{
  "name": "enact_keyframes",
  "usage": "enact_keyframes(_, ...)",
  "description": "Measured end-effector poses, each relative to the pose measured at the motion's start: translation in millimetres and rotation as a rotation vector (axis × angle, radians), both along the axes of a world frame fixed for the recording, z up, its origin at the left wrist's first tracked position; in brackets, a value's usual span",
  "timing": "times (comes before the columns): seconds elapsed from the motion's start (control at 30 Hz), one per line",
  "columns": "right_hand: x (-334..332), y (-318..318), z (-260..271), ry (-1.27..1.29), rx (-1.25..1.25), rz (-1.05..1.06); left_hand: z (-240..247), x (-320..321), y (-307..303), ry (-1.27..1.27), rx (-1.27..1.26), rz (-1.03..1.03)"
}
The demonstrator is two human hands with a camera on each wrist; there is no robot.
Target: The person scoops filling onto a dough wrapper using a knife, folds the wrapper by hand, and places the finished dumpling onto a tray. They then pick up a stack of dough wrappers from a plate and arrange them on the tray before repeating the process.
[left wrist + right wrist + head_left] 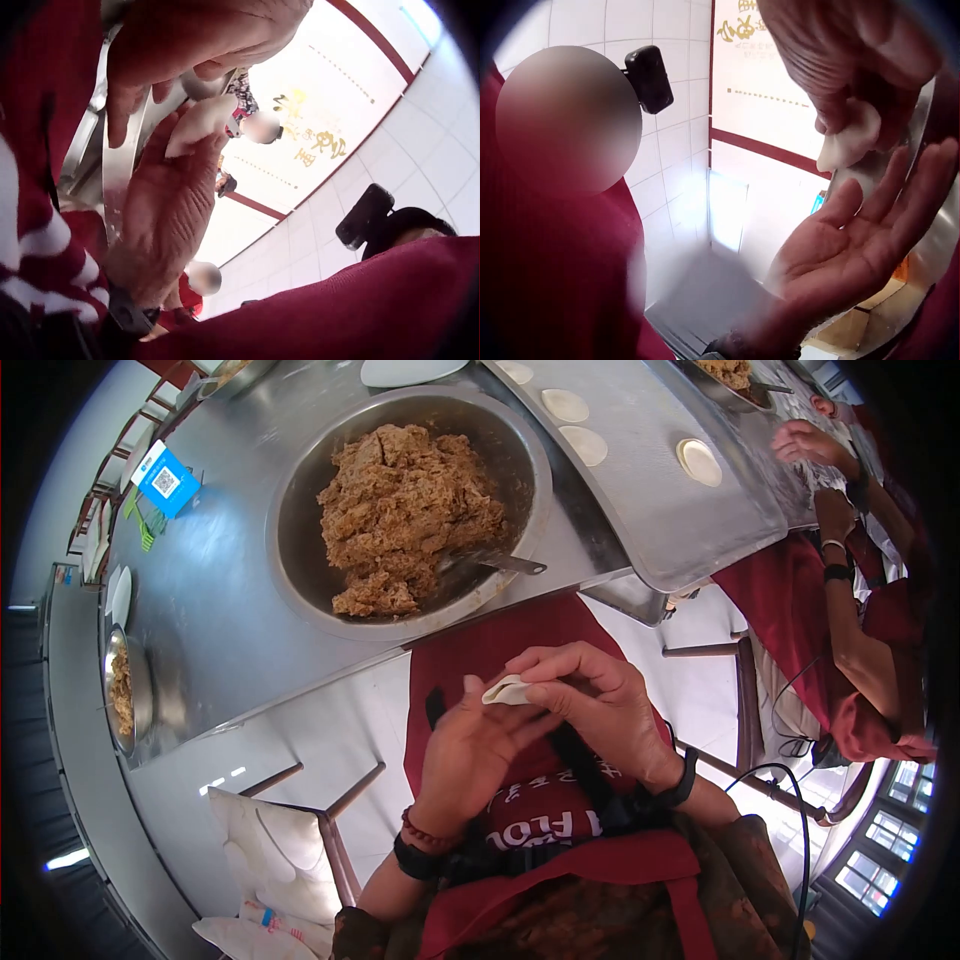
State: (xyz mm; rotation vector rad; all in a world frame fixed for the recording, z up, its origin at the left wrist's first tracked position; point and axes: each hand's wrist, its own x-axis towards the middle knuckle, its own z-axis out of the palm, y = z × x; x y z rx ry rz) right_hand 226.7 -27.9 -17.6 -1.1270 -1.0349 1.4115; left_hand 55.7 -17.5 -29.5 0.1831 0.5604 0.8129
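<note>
In front of the apron, my right hand [600,695] pinches a folded, pale dumpling [507,691] between thumb and fingers. My left hand [462,760] lies just beneath it, palm up with fingers extended. The right wrist view shows the dumpling [855,133] hanging from the right fingertips above the open left palm [855,244]. From the left wrist, the dumpling [201,124] appears at the tips of the right hand [169,206]. Beyond the hands stands a large metal bowl [290,575] of brown minced filling [405,510], a metal utensil handle [515,563] sticking out.
A metal tray [690,510] with several round dough wrappers [565,405] extends to the right. Another person's hands [805,445] work beside it. A smaller filling bowl [143,685] and a blue QR-code stand [168,482] are on the left. A cushioned chair [280,845] stands below.
</note>
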Motion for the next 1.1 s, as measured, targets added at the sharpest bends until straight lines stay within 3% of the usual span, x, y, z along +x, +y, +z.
enact_keyframes(0.07, -2, -1, -2, -0.1, 0.046, 0.011, -8, 4, -4, -0.186, -0.096, -0.04)
enact_keyframes(0.17, 1, 4, 1, -0.473, 0.301, 0.022, -13, 7, -3, -0.341, -0.11, 0.038)
enact_keyframes(0.27, 4, 4, -9, -0.524, 0.353, 0.039, -1, 7, -1, -0.197, -0.149, 0.006)
enact_keyframes(0.47, -3, 2, 5, -0.443, 0.189, 0.037, 2, 7, 0, -0.149, -0.176, 0.003)
enact_keyframes(0.77, 1, 1, -3, -0.463, 0.267, 0.082, 2, 7, 0, -0.025, -0.113, -0.019)
enact_keyframes(0.87, -5, -2, 8, -0.288, 0.007, 0.028, 4, 7, 0, 0.083, -0.003, -0.06)
enact_keyframes(0.97, -7, -4, 4, -0.247, 0.005, 0.023, 0, 5, -1, 0.157, 0.056, -0.129)
enact_keyframes(1.1, -1, 2, 5, -0.448, 0.214, 0.102, 4, 5, 1, 0.021, -0.036, -0.056)
